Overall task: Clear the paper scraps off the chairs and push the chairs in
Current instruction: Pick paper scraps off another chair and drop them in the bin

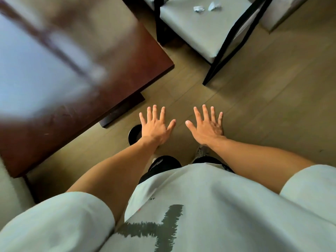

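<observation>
1. Left hand (154, 124) and right hand (207, 127): both flat, fingers splayed, holding nothing, out over bare floor, well short of the chair (205, 28).
2. Paper scraps (206, 7): two crumpled bits on the chair seat, far end.
3. The chair sits just beside the table (76, 84) corner, pulled out (not tucked in), probably so the seat is reachable.
4. Next, I'd guess: step in and pick up the scraps.

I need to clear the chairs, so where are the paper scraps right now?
In the head view, upper right: two paper scraps lie side by side on the grey chair seat, beyond the table corner.
</observation>
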